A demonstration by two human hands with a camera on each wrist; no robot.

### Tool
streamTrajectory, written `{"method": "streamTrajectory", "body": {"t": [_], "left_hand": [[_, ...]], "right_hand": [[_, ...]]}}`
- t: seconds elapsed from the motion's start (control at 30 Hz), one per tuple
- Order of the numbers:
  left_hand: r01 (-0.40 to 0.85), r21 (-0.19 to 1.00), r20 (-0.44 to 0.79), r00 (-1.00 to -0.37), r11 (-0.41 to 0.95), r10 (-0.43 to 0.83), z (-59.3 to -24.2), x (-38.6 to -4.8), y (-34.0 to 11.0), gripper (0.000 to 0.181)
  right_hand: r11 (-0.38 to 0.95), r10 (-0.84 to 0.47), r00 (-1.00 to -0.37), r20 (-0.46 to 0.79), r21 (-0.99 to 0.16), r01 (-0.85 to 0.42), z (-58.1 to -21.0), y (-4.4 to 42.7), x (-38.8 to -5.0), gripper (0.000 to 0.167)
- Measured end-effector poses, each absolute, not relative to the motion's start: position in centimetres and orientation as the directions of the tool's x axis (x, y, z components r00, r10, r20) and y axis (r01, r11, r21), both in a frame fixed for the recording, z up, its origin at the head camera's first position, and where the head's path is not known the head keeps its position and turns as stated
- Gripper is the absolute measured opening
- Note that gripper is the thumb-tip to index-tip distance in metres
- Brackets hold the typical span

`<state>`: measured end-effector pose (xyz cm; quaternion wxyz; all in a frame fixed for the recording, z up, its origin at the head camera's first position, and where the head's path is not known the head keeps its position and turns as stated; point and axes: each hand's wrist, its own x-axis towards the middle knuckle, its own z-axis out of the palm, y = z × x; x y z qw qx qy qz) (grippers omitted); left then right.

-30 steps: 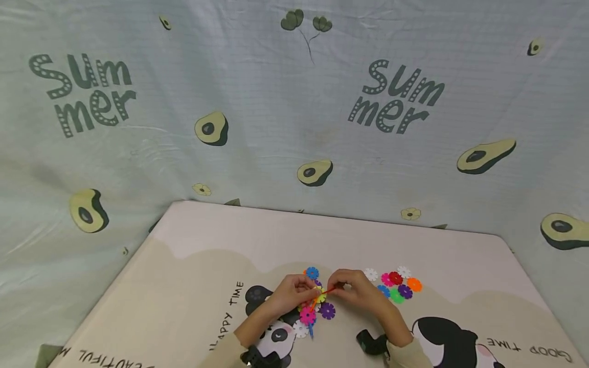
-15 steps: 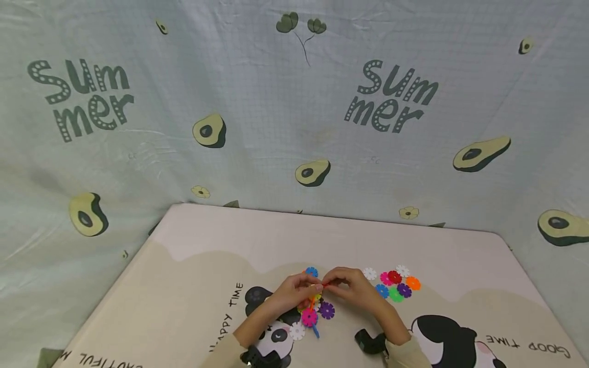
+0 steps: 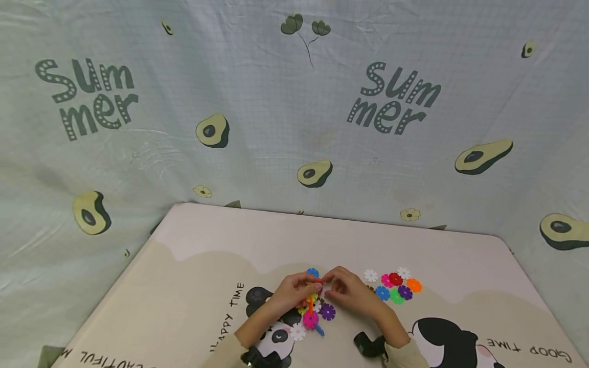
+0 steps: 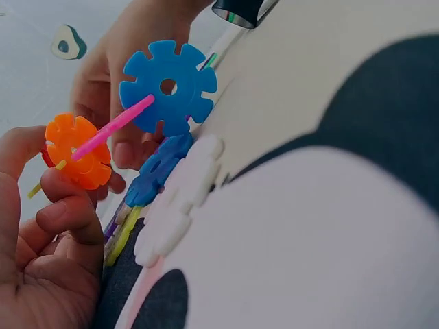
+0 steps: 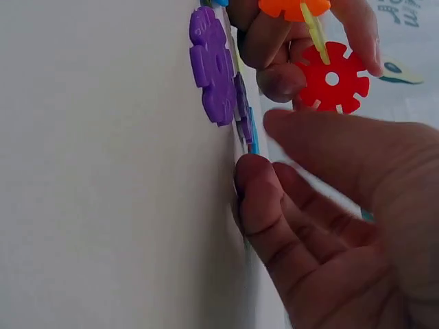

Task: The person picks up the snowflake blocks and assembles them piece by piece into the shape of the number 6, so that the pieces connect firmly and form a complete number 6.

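Observation:
My left hand (image 3: 294, 295) pinches a chain of notched plastic discs above the table. In the left wrist view an orange disc (image 4: 90, 171) is at its fingertips, joined to an edge-on pink disc (image 4: 113, 128) that meets a blue disc (image 4: 143, 86). A red disc (image 5: 317, 92) shows in the right wrist view, with an edge-on yellow disc (image 5: 315, 34) between it and the orange one, by the left fingers. Beside the red disc, my right hand (image 3: 356, 294) has thumb and fingers apart; nothing shows between them.
White (image 3: 297, 331) and purple discs (image 3: 327, 312) lie around the left hand. Farther right sits a loose group of discs, among them orange (image 3: 414, 285) and green (image 3: 397, 296). The printed table cover (image 3: 207, 230) meets a patterned cloth (image 3: 257, 102) behind.
My right hand has moved left toward the left hand, and its thumb has parted from its index finger. The red disc went from between both hands to the left fingers. The hanging discs shifted slightly.

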<state>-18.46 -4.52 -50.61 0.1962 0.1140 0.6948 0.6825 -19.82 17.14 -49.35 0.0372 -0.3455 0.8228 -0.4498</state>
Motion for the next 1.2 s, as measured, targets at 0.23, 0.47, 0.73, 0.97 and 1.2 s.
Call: {"method": "streamTrajectory", "body": {"t": [0.23, 0.47, 0.73, 0.97, 1.2], "left_hand": [[-0.12, 0.993, -0.117, -0.902, 0.02, 0.416, -50.8, -18.5, -4.6, 0.037], [-0.107, 0.994, -0.101, -0.892, 0.013, 0.441, -50.7, -18.5, -4.5, 0.04], [-0.094, 0.995, -0.092, -0.893, 0.017, 0.441, -50.5, -18.4, -4.6, 0.041], [-0.115, 0.993, -0.11, -0.896, 0.014, 0.43, -50.6, -18.4, -4.6, 0.039], [-0.127, 0.991, -0.132, -0.896, 0.039, 0.424, -50.5, -18.4, -4.5, 0.038]], "right_hand": [[0.388, -0.577, -0.783, 0.233, -0.765, -0.514, -50.3, 16.4, -20.3, 0.024], [0.445, -0.54, -0.824, 0.172, -0.773, -0.453, -50.3, 15.7, -20.2, 0.023], [0.442, -0.527, -0.844, 0.096, -0.818, -0.369, -49.6, 15.5, -20.1, 0.026], [0.38, -0.525, -0.851, 0.023, -0.888, -0.259, -49.6, 16.3, -20.4, 0.013], [0.29, -0.456, -0.889, -0.038, -0.951, -0.108, -49.7, 17.0, -20.5, 0.024]]}}
